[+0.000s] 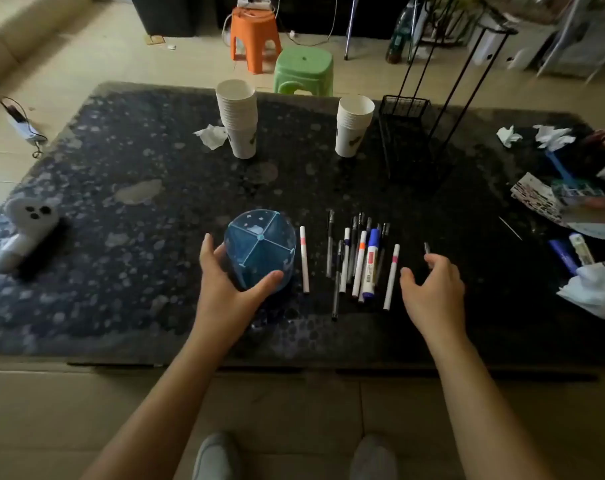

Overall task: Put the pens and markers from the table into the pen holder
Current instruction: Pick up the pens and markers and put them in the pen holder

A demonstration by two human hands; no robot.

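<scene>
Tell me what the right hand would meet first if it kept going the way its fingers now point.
Probably the white pen with a pink band, nearest the right hand; its open fingers point left-forward toward the pens, though height is unclear.

Dark speckled table (155, 161), left hand (225, 285) gripping blue pen holder (259, 247), pens and markers (358, 261) alongside, right hand (432, 292) spread open just beside them
</scene>
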